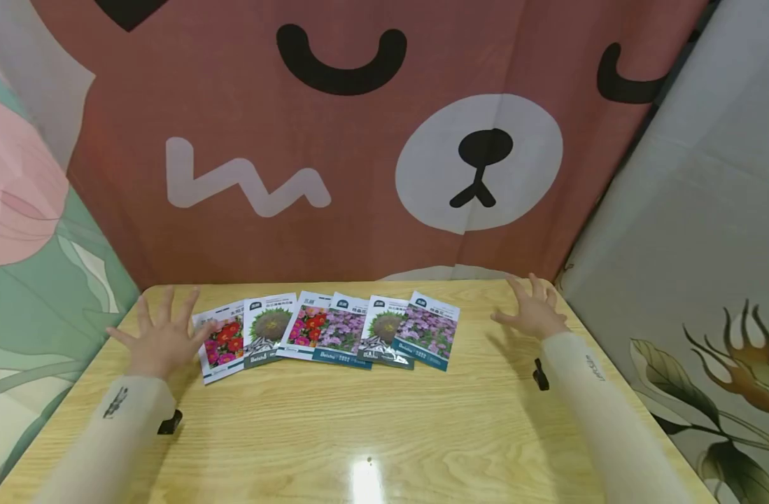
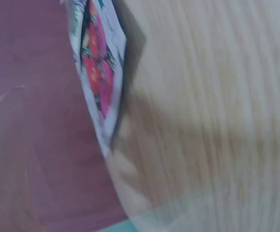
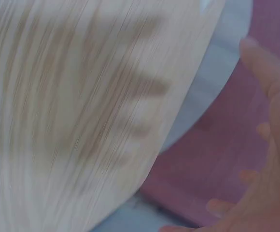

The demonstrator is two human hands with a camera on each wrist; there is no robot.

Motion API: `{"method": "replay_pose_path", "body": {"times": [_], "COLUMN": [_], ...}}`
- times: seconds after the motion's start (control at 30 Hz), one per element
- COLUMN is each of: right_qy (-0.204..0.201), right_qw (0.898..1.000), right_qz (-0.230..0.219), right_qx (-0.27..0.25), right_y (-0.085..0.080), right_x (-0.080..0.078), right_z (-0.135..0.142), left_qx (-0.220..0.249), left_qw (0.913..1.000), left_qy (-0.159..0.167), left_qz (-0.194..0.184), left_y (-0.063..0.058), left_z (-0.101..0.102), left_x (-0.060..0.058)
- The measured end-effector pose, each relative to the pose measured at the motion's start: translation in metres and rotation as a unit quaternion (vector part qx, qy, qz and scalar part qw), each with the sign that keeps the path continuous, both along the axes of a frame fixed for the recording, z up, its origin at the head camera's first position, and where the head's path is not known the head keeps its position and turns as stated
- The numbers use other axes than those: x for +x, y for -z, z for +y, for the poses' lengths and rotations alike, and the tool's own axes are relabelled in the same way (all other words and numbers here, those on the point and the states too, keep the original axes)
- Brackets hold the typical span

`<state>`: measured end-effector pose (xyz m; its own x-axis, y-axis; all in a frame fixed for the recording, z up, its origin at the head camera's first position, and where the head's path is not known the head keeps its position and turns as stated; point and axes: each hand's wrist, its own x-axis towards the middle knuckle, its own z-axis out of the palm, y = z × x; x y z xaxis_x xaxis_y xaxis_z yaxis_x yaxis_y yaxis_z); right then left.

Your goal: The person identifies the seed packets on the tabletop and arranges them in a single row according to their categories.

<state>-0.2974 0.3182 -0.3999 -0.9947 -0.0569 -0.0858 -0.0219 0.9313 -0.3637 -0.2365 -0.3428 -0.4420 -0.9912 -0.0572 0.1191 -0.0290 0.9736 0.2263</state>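
Several flower seed packets lie in an overlapping row near the table's back edge. At the left end is a red-and-pink flower packet (image 1: 225, 344), which the left wrist view shows blurred and edge-on. Rightward follow a sunflower packet (image 1: 271, 325), a second red flower packet (image 1: 307, 323), a purple flower packet (image 1: 341, 332), another sunflower packet (image 1: 384, 327) and another purple one (image 1: 427, 329). My left hand (image 1: 164, 343) hovers with fingers spread beside the leftmost packet, its thumb side over that packet's edge. Fingers spread and holding nothing, my right hand (image 1: 535, 313) is apart from the row, to its right.
The wooden table (image 1: 334, 427) has a rounded back edge against a reddish bear-face curtain (image 1: 359, 140). Patterned cloth hangs on the left (image 1: 25, 210), and a grey floral curtain (image 1: 693, 210) on the right. Black strap ends dangle beneath both sleeves.
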Motion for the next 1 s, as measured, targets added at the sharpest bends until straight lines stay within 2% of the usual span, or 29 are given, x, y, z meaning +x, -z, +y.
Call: {"method": "replay_pose_path", "body": {"times": [0.1,0.23,0.57,0.67,0.8,0.9,1.0], "right_qy": [-0.023,-0.053,-0.124,-0.149,-0.187,-0.208,-0.218], "right_qw": [0.999,0.996,0.978,0.969,0.957,0.954,0.955], "right_qz": [0.019,0.033,0.052,0.053,0.05,0.047,0.049], "right_qx": [-0.026,-0.069,-0.161,-0.191,-0.215,-0.211,-0.195], "right_y": [0.004,0.006,0.017,0.02,0.022,0.024,0.025], "right_x": [-0.002,0.002,0.022,0.029,0.037,0.043,0.049], "right_z": [-0.028,-0.071,-0.175,-0.198,-0.228,-0.251,-0.273], "left_qx": [0.014,0.058,0.134,0.164,0.216,0.245,0.265], "left_qw": [0.9999,0.9981,0.9894,0.9845,0.9729,0.9655,0.9602], "left_qy": [0.002,-0.006,-0.041,-0.044,-0.057,-0.069,-0.073], "left_qz": [-0.003,-0.02,-0.037,-0.045,-0.058,-0.056,-0.049], "left_y": [-0.004,-0.007,0.002,0.003,0.006,0.006,0.005], "left_z": [0.009,0.02,0.038,0.044,0.05,0.052,0.055], "left_x": [0.006,0.012,0.023,0.025,0.028,0.03,0.03]}}
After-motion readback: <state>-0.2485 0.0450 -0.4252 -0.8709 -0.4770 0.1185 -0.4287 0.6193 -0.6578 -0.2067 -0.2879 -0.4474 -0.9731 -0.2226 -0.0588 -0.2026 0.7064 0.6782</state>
